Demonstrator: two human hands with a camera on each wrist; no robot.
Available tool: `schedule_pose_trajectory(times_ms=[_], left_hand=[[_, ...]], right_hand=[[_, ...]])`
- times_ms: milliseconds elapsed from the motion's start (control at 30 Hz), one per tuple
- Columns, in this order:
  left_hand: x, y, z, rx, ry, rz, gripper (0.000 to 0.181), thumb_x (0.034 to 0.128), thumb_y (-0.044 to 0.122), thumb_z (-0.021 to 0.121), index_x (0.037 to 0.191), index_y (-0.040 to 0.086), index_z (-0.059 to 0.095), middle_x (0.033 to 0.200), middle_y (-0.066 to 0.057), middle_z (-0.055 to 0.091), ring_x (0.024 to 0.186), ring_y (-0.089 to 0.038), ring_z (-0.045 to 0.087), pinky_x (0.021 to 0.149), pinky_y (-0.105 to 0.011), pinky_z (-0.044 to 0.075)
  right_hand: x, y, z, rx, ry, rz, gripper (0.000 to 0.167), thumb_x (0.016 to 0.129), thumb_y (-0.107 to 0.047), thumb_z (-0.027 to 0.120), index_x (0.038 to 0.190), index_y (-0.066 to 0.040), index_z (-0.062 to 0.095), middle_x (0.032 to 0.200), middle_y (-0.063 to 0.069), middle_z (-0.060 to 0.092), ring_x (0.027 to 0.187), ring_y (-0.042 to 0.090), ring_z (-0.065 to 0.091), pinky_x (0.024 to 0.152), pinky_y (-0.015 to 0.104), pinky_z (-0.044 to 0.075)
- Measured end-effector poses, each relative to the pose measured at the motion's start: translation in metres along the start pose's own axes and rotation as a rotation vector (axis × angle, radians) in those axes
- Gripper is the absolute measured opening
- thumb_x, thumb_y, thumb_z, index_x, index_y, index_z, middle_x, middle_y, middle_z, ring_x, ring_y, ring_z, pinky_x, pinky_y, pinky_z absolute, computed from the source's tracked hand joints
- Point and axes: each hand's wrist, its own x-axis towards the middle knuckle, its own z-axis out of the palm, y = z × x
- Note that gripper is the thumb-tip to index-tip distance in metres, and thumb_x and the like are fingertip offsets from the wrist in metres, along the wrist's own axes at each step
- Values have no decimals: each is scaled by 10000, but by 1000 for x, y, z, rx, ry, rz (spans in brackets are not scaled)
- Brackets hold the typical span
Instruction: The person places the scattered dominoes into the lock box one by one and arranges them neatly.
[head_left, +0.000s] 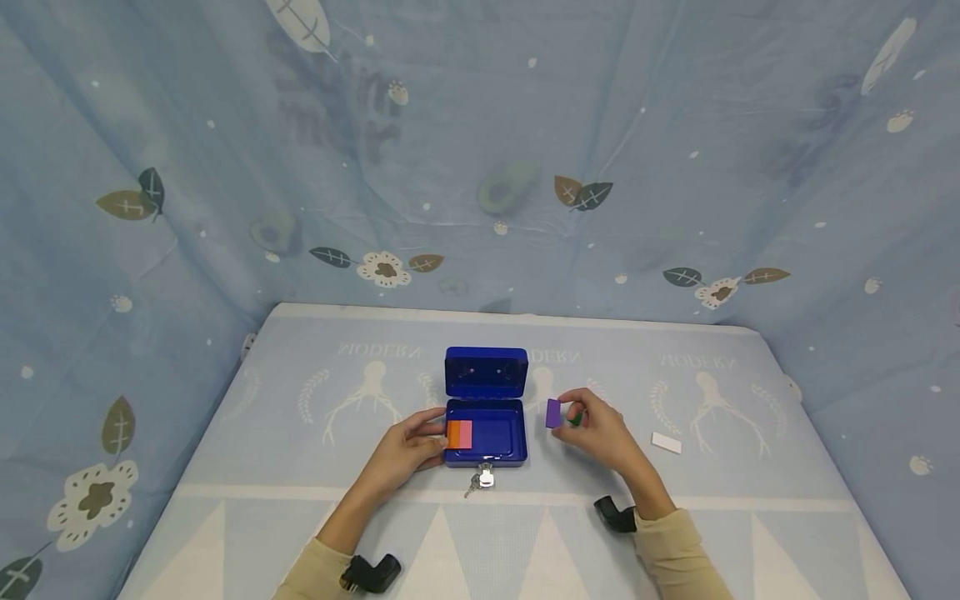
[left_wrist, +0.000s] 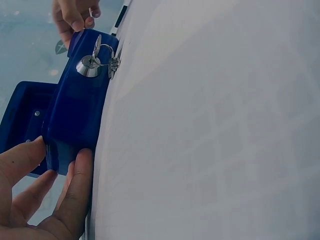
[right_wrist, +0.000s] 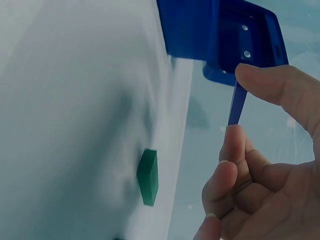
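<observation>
A blue metal cash box (head_left: 487, 457) lies with its lid (head_left: 486, 372) raised. Inside, at the left, an orange block (head_left: 453, 434) and a pink block (head_left: 466, 434) sit side by side. My left hand (head_left: 408, 450) rests its fairly straight fingertips against the box's left side. To the right of the box, my right hand (head_left: 596, 429) pinches a purple block (head_left: 553, 413) between thumb and finger, apart from the box. Beneath that hand a green block (right_wrist: 148, 177) lies on the table, partly hidden in the head view.
A white block (head_left: 666, 442) lies on the table to the right of my right hand. Keys (head_left: 473, 483) hang from the lock (head_left: 486, 475) at the box's front. The table (head_left: 360, 492) has a patterned cover, and a blue printed curtain (head_left: 465, 150) hangs behind it.
</observation>
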Motion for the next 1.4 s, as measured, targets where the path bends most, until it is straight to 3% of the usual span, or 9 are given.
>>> schedule_pose_trajectory(times_ms=[233, 633, 833, 1400], left_hand=[[0, -1, -1, -7, 1, 0, 541, 930, 14, 684, 1442, 23, 509, 1270, -255, 565, 1058, -305, 646, 835, -400, 592], [0, -3, -1, -5, 11, -5, 537, 930, 19, 688, 1439, 33, 517, 1256, -229, 580, 1051, -292, 649, 835, -410, 593], [0, -3, -1, -7, 3, 2, 543, 930, 16, 682, 1445, 32, 510, 1259, -228, 578, 1051, -293, 649, 835, -407, 593], [1, -3, -1, -7, -3, 4, 542, 929, 20, 689, 1442, 32, 513, 1259, -234, 572, 1051, -293, 650, 829, -395, 595]], right_hand=[[1, -6, 10, 17, -16, -26, 455, 779, -134, 849, 1177, -75, 637, 897, 33, 588, 658, 121, 459, 549, 241, 404], [5, -20, 27, 18, -53, -62, 460, 771, -145, 860, 1173, -104, 640, 909, 66, 617, 635, 125, 450, 534, 239, 370], [8, -26, 36, 44, -78, -96, 483, 774, -133, 860, 1193, -70, 630, 896, 67, 614, 607, 125, 433, 507, 241, 357], [16, -36, 62, 32, -125, -156, 461, 789, -185, 851, 1178, -75, 630, 902, 0, 592, 667, 117, 452, 545, 230, 380]])
